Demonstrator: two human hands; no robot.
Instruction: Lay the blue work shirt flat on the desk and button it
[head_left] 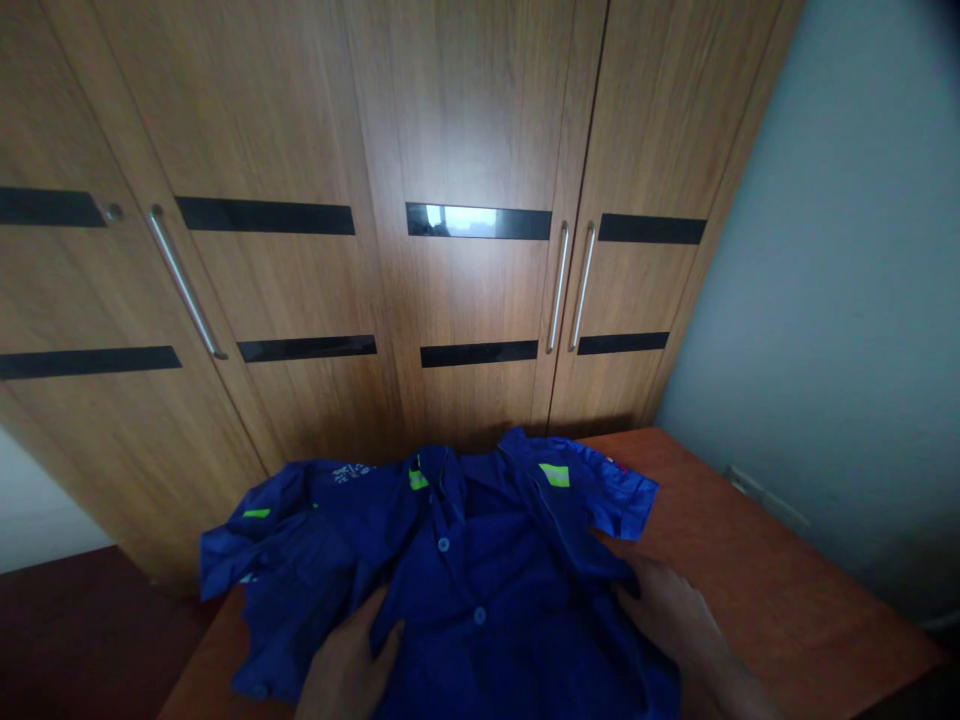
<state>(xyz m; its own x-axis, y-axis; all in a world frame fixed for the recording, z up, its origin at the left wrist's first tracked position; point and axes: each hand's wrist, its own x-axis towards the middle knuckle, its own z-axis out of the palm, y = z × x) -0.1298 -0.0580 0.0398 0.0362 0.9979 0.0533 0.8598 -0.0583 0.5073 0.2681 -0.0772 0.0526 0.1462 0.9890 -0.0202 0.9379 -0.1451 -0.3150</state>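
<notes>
A dark blue short-sleeved work shirt (pixel 517 560) lies spread over the reddish-brown surface, collar toward the wardrobe. It has buttons down the front and yellow-green patches on chest and sleeve. My left hand (pixel 349 660) is at the shirt's left front, thumb and forefinger around a fold of cloth; its other fingers are hidden. On the opposite side, my right hand (pixel 671 610) grips the shirt's edge below the right sleeve, with its fingertips partly covered by fabric. The shirt's lower end runs out of view.
Behind the shirt rises a wooden wardrobe (pixel 465 290) with metal handles and black strips. A reddish-brown bed or table surface (pixel 757 590) extends right, along a pale wall (pixel 832 330). Dark floor (pixel 82 640) shows at lower left.
</notes>
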